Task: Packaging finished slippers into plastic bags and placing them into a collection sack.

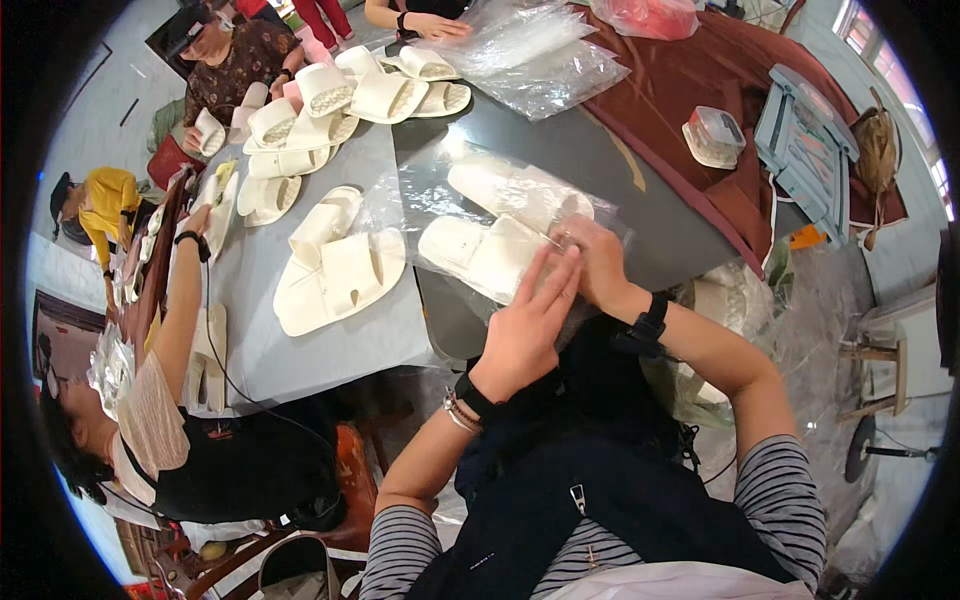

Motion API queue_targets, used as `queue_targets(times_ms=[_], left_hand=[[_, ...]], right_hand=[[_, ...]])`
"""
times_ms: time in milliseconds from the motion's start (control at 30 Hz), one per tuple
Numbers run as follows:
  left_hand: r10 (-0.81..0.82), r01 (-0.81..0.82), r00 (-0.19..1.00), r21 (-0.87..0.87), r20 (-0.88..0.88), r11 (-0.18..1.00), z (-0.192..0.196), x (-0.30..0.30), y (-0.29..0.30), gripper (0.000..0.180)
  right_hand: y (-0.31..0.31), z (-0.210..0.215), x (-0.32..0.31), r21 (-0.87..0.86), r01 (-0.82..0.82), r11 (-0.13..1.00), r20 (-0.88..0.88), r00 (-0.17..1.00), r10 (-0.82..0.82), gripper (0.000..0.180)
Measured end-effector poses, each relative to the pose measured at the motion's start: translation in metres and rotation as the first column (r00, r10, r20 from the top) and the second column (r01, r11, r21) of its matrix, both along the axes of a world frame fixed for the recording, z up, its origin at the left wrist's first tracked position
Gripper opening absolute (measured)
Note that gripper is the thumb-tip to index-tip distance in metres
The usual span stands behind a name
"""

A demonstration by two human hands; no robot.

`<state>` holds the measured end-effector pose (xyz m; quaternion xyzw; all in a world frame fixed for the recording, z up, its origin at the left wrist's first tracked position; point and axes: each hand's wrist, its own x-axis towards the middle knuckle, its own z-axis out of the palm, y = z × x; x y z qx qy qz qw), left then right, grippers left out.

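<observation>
A pair of cream-white slippers lies side by side inside a clear plastic bag on the dark tabletop in front of me. My right hand is closed on the bag's near right end, beside the slippers. Against that same end rests my left hand, its fingers stretched out toward the right hand, their tips partly hidden there. Left of the bag, another pair of cream-white slippers sits unwrapped on the grey table covering.
More slippers are heaped at the far left. Flat plastic bags lie at the back, with another person's hand on them. Brown cloth bears a clear plastic box. Co-workers sit along the left; one arm reaches onto the table.
</observation>
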<state>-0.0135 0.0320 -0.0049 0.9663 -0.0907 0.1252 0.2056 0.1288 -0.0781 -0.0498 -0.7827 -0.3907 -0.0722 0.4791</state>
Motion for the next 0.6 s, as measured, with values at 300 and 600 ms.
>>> queue_targets(times_ms=[300, 600], left_hand=[[-0.143, 0.144, 0.99, -0.101, 0.017, 0.984, 0.018, -0.025, -0.029, 0.092], [-0.175, 0.151, 0.976, -0.176, -0.129, 0.973, 0.022, -0.068, 0.013, 0.101]], right_hand=[[0.011, -0.01, 0.005, -0.024, -0.106, 0.994, -0.136, 0.985, 0.102, 0.035], [-0.113, 0.041, 0.009, -0.592, -0.531, 0.607, -0.244, 0.835, 0.493, 0.054]])
